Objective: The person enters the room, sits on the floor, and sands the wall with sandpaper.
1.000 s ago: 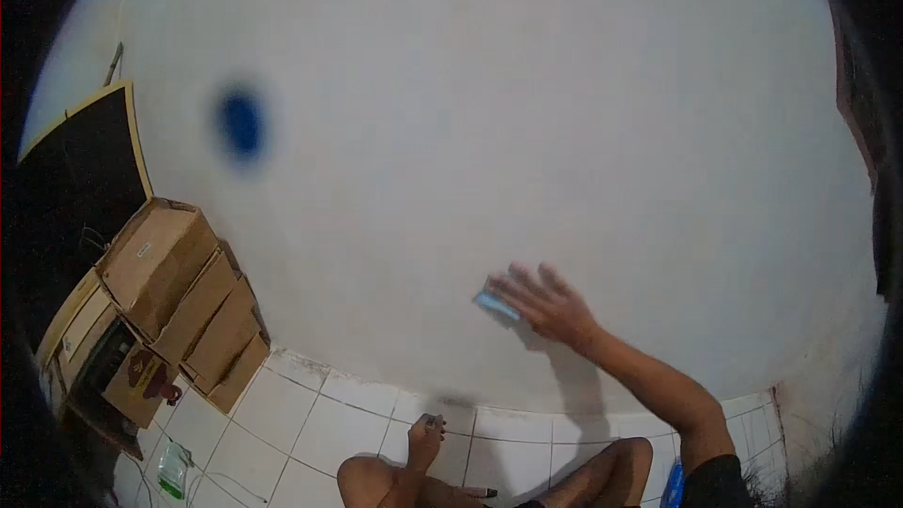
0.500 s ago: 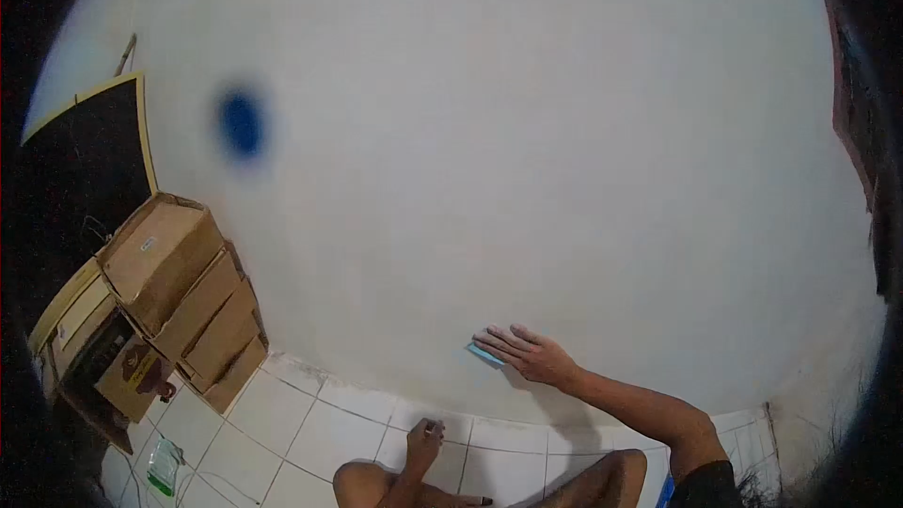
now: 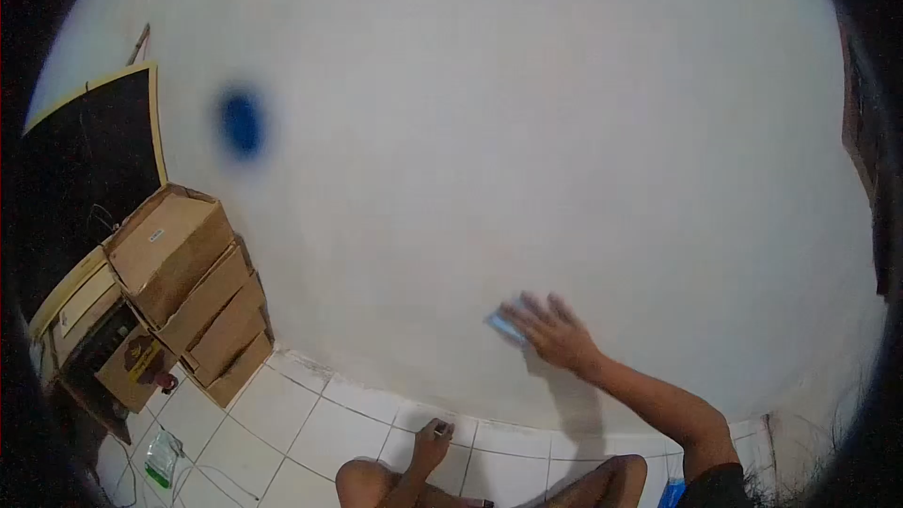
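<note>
Against the lower part of the white wall (image 3: 451,179), my right hand (image 3: 555,331) presses a light blue cloth or pad (image 3: 506,324) flat, its fingers spread over it and slightly blurred. The pad's left edge shows beyond the fingertips. Low in the view, my left hand (image 3: 434,439) is curled above the tiled floor near my knee, with a small dark and pale thing at its fingers that I cannot make out.
Stacked cardboard boxes (image 3: 193,268) stand at the left beside a black panel with a yellow frame (image 3: 155,132). A green and white packet (image 3: 162,458) and a thin cable lie on the floor tiles (image 3: 268,421). A dark-framed object hangs at the far right.
My right hand has moved up and to the right along the wall with the blue pad. My left hand has shifted slightly, and the whole view has moved a little.
</note>
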`<state>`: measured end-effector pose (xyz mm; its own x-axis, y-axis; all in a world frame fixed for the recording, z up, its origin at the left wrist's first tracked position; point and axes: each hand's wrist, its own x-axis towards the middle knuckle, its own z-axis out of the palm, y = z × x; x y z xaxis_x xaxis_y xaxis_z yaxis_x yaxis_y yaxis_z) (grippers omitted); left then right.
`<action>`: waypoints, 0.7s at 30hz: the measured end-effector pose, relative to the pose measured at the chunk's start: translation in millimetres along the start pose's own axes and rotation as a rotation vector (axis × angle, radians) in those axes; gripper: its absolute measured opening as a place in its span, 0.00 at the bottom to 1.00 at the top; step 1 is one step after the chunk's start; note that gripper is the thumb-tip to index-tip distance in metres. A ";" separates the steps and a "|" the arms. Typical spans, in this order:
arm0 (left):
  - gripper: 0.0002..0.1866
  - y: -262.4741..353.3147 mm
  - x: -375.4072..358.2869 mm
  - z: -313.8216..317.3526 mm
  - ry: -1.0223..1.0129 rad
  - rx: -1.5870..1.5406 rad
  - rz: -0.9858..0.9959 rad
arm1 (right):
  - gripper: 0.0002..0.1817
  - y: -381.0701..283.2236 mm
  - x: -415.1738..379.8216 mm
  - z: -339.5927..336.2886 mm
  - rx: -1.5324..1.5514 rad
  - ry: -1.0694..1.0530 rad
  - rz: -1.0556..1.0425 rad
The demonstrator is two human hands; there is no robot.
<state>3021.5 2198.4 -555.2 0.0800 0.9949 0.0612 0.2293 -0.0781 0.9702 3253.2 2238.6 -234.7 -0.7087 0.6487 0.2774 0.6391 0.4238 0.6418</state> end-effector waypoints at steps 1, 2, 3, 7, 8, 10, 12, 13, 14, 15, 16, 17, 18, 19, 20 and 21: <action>0.17 2.6 -5.5 -1.9 0.004 -0.009 0.011 | 0.38 -16.0 -13.1 16.3 -0.131 -0.116 -0.131; 0.16 4.9 -9.0 -3.6 0.009 -0.018 0.024 | 0.42 -26.2 -27.9 31.6 -0.219 -0.117 -0.283; 0.16 5.8 -9.3 -6.0 0.014 -0.029 0.039 | 0.42 -24.6 -34.2 36.9 -0.189 -0.093 -0.288; 0.16 -5.4 -8.6 -5.6 0.006 -0.093 -0.018 | 0.41 3.5 -27.3 23.0 -0.083 -0.154 -0.128; 0.16 1.3 -7.7 -6.5 0.006 -0.101 -0.040 | 0.40 15.4 -14.1 -7.0 -0.020 -0.043 -0.010; 0.16 9.7 -2.8 -5.7 0.003 -0.068 -0.061 | 0.39 45.1 -2.3 -43.4 -0.132 0.175 0.181; 0.16 3.9 3.0 -0.9 0.010 -0.019 -0.031 | 0.37 47.6 3.3 -56.5 -0.236 0.213 0.327; 0.16 0.5 6.5 2.4 0.017 0.003 -0.014 | 0.38 41.8 2.5 -48.4 -0.169 0.268 0.371; 0.16 -3.6 9.6 6.9 0.010 0.022 -0.012 | 0.39 31.0 -5.0 -27.1 -0.110 0.163 0.261; 0.16 -9.5 11.5 11.2 0.001 0.044 -0.011 | 0.40 14.5 -16.9 0.2 -0.048 0.058 0.154; 0.16 -15.6 11.6 12.6 -0.009 0.071 -0.010 | 0.40 -5.1 -27.6 20.9 0.004 -0.056 0.046; 0.16 -19.5 10.2 14.0 -0.014 0.068 0.017 | 0.40 -26.2 -37.9 39.7 0.059 -0.164 -0.063; 0.17 -22.7 7.6 16.6 -0.016 0.067 0.043 | 0.40 -45.8 -51.1 57.7 0.038 -0.173 -0.151; 0.17 -29.6 4.6 17.3 -0.016 0.067 0.069 | 0.41 -65.9 -65.2 73.3 0.016 -0.179 -0.241; 0.18 -46.2 2.0 17.3 -0.050 0.008 0.143 | 0.38 -87.1 -80.3 87.4 0.234 -0.203 -0.180; 0.19 -33.1 -3.5 11.1 -0.088 0.058 0.067 | 0.36 -106.1 -92.0 98.1 0.451 -0.226 -0.120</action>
<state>3024.5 2196.8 -590.1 0.1810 0.9781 0.1026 0.2760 -0.1507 0.9493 3279.8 2196.0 -398.4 -0.7348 0.6778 0.0277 0.6577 0.7018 0.2739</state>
